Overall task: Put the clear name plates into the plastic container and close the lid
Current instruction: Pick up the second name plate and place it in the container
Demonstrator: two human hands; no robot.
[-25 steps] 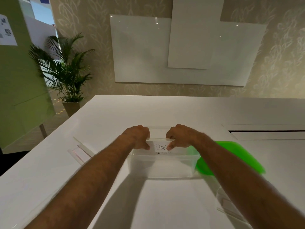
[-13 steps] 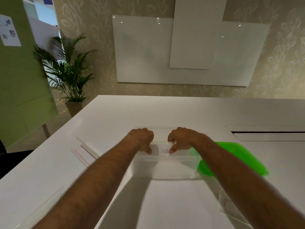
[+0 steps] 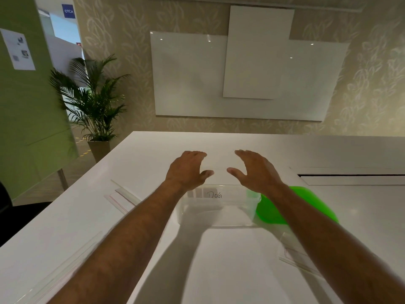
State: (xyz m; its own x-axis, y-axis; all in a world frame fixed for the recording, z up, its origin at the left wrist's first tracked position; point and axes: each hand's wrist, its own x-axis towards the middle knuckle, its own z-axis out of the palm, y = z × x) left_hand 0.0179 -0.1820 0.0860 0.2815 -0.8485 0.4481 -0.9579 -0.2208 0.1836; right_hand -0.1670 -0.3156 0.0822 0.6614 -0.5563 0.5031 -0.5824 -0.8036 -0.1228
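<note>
A clear plastic container (image 3: 219, 218) stands open on the white table in front of me. Inside it lies a clear name plate (image 3: 215, 194) with "DOG" written on it. My left hand (image 3: 186, 170) and my right hand (image 3: 254, 170) hover above the container's far rim, fingers spread, holding nothing. The green lid (image 3: 291, 207) leans against the container's right side, partly behind my right forearm. More clear name plates lie on the table: one at the left (image 3: 122, 197), one at the near left (image 3: 59, 275), one at the right (image 3: 298, 257) under my right arm.
The white table (image 3: 219, 270) has a long slot (image 3: 350, 176) at the far right. A whiteboard (image 3: 241, 77) hangs on the wall behind. A potted palm (image 3: 92, 102) stands on the floor beyond the table's left corner.
Both hands held the "DOG" name plate at the container's rim, lowered it in, then let go and lifted with fingers spread. The plate now rests inside the container.
</note>
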